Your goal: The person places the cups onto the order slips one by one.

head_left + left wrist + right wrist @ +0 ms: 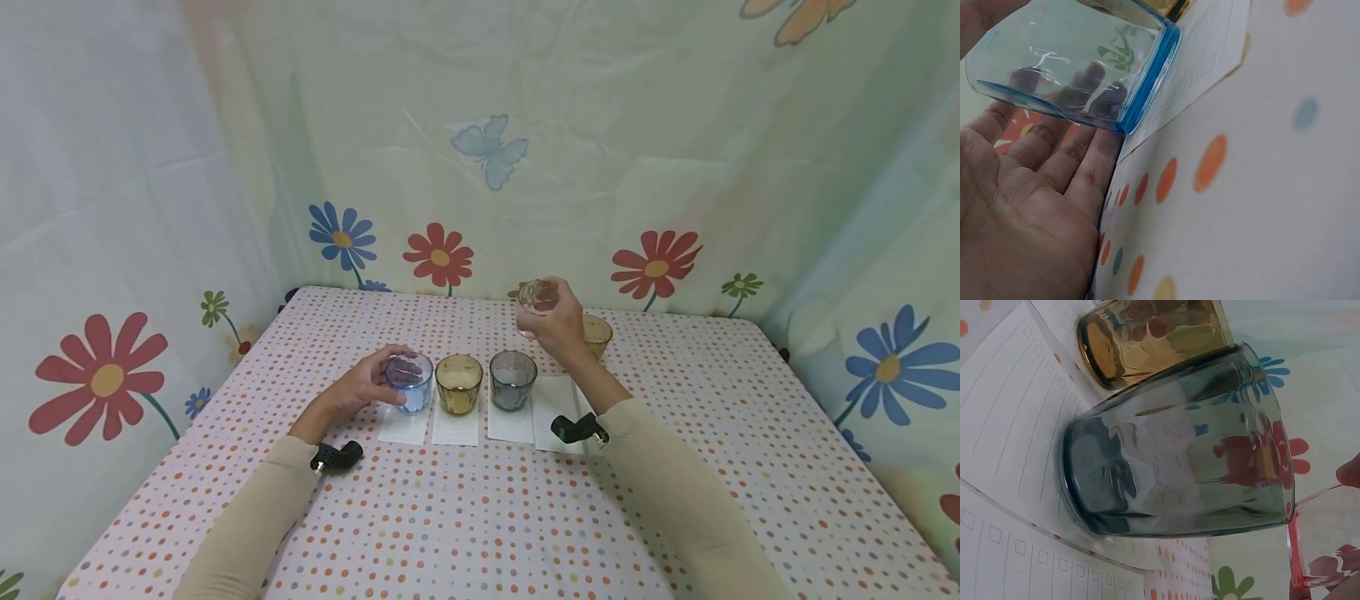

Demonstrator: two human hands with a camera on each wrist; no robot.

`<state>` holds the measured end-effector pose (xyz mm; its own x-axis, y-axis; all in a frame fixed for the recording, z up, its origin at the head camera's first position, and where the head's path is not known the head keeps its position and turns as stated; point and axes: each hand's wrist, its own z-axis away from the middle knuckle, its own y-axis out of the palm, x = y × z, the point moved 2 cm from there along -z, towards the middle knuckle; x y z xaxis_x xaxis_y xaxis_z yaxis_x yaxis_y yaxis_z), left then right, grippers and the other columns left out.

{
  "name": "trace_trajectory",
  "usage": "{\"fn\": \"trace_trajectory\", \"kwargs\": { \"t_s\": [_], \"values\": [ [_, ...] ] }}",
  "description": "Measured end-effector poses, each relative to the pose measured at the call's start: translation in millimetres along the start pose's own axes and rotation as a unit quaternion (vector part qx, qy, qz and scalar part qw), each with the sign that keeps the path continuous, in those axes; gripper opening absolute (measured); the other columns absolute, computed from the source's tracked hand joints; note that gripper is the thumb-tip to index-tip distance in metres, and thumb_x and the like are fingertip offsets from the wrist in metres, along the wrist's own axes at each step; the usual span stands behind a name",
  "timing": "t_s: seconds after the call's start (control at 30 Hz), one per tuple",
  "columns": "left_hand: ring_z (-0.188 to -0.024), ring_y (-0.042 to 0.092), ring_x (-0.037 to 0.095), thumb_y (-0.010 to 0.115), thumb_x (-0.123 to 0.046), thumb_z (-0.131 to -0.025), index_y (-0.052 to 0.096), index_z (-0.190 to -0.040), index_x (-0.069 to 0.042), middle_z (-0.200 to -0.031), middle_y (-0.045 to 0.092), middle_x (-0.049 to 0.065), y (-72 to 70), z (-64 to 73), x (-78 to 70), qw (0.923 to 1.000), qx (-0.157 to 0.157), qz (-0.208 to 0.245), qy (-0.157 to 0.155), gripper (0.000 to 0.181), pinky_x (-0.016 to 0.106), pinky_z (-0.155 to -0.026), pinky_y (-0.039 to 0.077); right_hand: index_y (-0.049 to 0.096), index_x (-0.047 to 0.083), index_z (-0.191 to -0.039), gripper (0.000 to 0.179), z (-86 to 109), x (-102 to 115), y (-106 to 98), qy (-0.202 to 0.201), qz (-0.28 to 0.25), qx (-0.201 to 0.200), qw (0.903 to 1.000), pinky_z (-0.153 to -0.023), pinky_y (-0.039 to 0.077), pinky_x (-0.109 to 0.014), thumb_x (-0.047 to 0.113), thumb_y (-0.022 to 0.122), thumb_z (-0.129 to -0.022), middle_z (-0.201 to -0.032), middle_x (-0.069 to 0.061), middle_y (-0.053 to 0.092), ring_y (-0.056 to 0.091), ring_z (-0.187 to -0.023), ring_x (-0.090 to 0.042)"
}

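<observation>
Gripping right hand [558, 325]: fingers curled round raised pinkish glass [529, 295]
Left hand [363, 383]: fingers curved round blue glass [416, 392]
Gray glass [513, 383]: standing on paper [512, 427]

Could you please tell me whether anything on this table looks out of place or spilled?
No spill shows, but the amber glass, partly hidden by the right hand, seems out of place, standing farther back than the aligned blue glass, yellow glass and grey glass.

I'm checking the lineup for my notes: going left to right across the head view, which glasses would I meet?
Blue-tinted glass tumbler, amber glass tumbler, smoky grey glass tumbler, pink-tinted glass tumbler held up in the right hand, tan-tinted glass cup, partly hidden.
</observation>
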<state>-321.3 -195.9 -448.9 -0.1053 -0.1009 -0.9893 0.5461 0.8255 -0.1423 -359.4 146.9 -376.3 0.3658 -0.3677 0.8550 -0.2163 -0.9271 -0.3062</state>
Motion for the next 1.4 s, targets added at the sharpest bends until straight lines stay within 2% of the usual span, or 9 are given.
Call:
{"fn": "trace_trajectory", "kwargs": {
  "t_s": [0.13,0.27,0.33,0.47,0.63,0.83,1.07,1.2,1.4],
  "values": [
    [-0.132,0.050,0.033,0.077,0.000,-0.079,0.036,-0.151,-0.008,-0.147,0.048,0.023,0.2,-0.8,0.4,0.9999,0.006,0.005,0.007,0.083,0.027,-0.101,0.049,0.051,0.001,-0.134,0.061,2.8,-1,-4,0.001,0.001,-0.010,0.9999,-0.082,0.052,-0.042,0.014,0.078,-0.081,-0.116,-0.019,0.060,0.061,-0.106,-0.035],
    [-0.134,0.049,0.033,0.078,0.000,-0.079,0.036,-0.151,-0.008,-0.148,0.048,0.022,-0.1,-1.1,0.3,1.0000,0.002,0.007,0.002,0.085,0.027,-0.102,0.048,0.051,0.001,-0.135,0.062,4.9,-2,-9,0.007,0.006,-0.014,0.9999,-0.083,0.052,-0.042,0.018,0.078,-0.082,-0.116,-0.019,0.060,0.061,-0.106,-0.035],
    [-0.134,0.048,0.033,0.079,-0.001,-0.078,0.036,-0.151,-0.008,-0.148,0.047,0.021,-0.1,-0.8,-0.2,1.0000,-0.002,0.004,-0.003,0.086,0.027,-0.103,0.046,0.051,0.001,-0.136,0.063,5.8,-2,-11,0.012,0.011,-0.011,0.9998,-0.084,0.052,-0.041,0.021,0.078,-0.083,-0.117,-0.019,0.060,0.061,-0.106,-0.034],
    [-0.135,0.047,0.033,0.080,-0.003,-0.078,0.036,-0.152,-0.009,-0.148,0.048,0.020,0.4,0.1,-1.5,0.9999,-0.006,-0.001,-0.010,0.086,0.028,-0.103,0.046,0.050,0.000,-0.137,0.062,8.2,-1,-16,0.019,-0.004,-0.003,0.9998,-0.084,0.050,-0.038,0.015,0.077,-0.083,-0.118,-0.022,0.059,0.060,-0.106,-0.035],
    [-0.132,0.051,0.033,0.078,-0.002,-0.080,0.035,-0.152,-0.007,-0.147,0.048,0.023,0.8,0.3,-2.3,1.0000,0.002,-0.002,0.002,0.084,0.027,-0.101,0.047,0.050,0.000,-0.136,0.063,13.4,2,-19,0.030,-0.008,0.012,0.9995,-0.081,0.051,-0.034,0.013,0.077,-0.081,-0.119,-0.022,0.059,0.061,-0.107,-0.035],
    [-0.130,0.052,0.029,0.078,0.001,-0.080,0.031,-0.153,-0.002,-0.146,0.048,0.024,-1.1,-0.5,-0.4,0.9999,0.006,0.002,0.012,0.087,0.026,-0.100,0.048,0.049,0.003,-0.139,0.067,20.9,3,-23,0.034,0.010,0.027,0.9990,-0.080,0.052,-0.035,0.012,0.077,-0.079,-0.120,-0.017,0.060,0.061,-0.110,-0.034],
    [-0.128,0.051,0.029,0.079,0.002,-0.077,0.026,-0.155,0.002,-0.146,0.045,0.027,-0.9,0.0,-0.9,0.9998,0.006,0.011,0.016,0.094,0.026,-0.099,0.049,0.048,0.001,-0.139,0.067,27.2,2,-30,0.041,0.010,0.048,0.9980,-0.080,0.051,-0.035,0.007,0.076,-0.078,-0.125,-0.024,0.058,0.060,-0.110,-0.035],
    [-0.129,0.050,0.030,0.079,0.001,-0.077,0.026,-0.155,0.003,-0.147,0.043,0.029,-0.2,0.9,-1.9,0.9996,0.010,0.018,0.020,0.094,0.026,-0.099,0.049,0.050,0.001,-0.137,0.064,29.9,2,-34,0.044,0.018,0.049,0.9977,-0.079,0.051,-0.034,0.006,0.076,-0.078,-0.123,-0.024,0.059,0.060,-0.108,-0.034],
    [-0.132,0.049,0.033,0.079,0.000,-0.077,0.033,-0.152,-0.002,-0.150,0.043,0.026,0.7,1.6,-3.4,0.9997,0.009,0.018,0.016,0.088,0.027,-0.101,0.048,0.050,0.000,-0.135,0.062,34.4,0,-39,0.040,0.024,0.055,0.9974,-0.088,0.049,-0.040,0.005,0.075,-0.078,-0.122,-0.025,0.058,0.060,-0.109,-0.037]
  ]
}}
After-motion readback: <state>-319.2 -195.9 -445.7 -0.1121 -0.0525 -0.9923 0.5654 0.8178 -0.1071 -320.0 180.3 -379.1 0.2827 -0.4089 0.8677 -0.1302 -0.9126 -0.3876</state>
